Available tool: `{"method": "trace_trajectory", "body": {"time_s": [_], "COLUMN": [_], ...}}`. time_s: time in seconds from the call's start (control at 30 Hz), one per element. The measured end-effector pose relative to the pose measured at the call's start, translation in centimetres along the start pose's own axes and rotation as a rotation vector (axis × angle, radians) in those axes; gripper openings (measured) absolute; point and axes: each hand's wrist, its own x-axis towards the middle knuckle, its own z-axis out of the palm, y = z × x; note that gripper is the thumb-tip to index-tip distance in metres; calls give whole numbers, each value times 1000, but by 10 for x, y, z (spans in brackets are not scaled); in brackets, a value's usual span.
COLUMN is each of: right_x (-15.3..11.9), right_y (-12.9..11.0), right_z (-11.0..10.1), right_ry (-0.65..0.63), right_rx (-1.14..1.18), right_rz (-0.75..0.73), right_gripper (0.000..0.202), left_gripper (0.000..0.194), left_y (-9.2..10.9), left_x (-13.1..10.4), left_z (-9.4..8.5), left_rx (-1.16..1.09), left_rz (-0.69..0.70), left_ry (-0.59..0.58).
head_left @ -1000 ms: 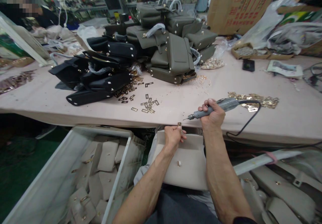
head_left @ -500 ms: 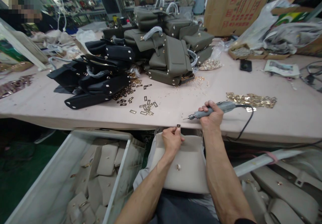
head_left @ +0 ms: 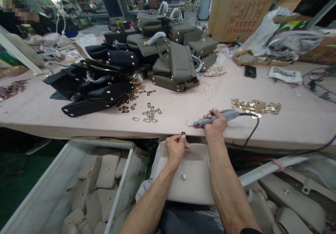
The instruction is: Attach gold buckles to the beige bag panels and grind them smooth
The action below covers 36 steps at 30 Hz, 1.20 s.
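Note:
A light beige handbag (head_left: 190, 188) lies on my lap against the table edge, with a small metal clasp on its front. My left hand (head_left: 176, 148) pinches a small metal plate (head_left: 183, 133) at the bag's upper edge, between thumb and fingers. What lies under those fingers is hidden. Wrapped round a grey electric screwdriver (head_left: 228, 115), my right hand (head_left: 215, 123) rests near the table's front edge. The screwdriver's bit points left, just above the tabletop and a little to the right of the plate.
Loose rectangular metal plates (head_left: 151, 115) lie on the pink table (head_left: 173, 122), and a gold heap (head_left: 256, 107) sits at right. Black bags (head_left: 99, 94) and olive bags (head_left: 181, 66) are piled behind. A plastic crate (head_left: 128, 178) of beige bags stands left; the screwdriver's cord (head_left: 256, 132) trails right.
The view has shifted slightly. My left hand still pinches the plate, and the screwdriver's bit is a little lower and nearer the tabletop.

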Motion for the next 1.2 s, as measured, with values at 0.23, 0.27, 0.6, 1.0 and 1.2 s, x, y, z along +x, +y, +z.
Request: {"method": "trace_trajectory", "body": {"time_s": [0.23,0.27,0.6,1.0,1.2], "right_x": [-3,-3,-3,-2,1], "right_y": [-1,-1,-1,-3,-6], "right_z": [4,4,3,0,-4], "right_ry": [48,46,39,5,-9], "right_rx": [17,17,19,60,80], "right_rz": [-27,-30,-30,2,28], "right_gripper": [24,24,26,27,27], "left_gripper": [28,29,28,33,32], "left_y": [-4,-4,6,12,6], "left_x": [2,3,-11,-24,-24], "left_z": [0,0,1,25,26], "left_rx": [-23,-28,410,1074,1104], "left_rz": [5,4,219,342,368], "left_ry": [-4,-4,82,191,222]}}
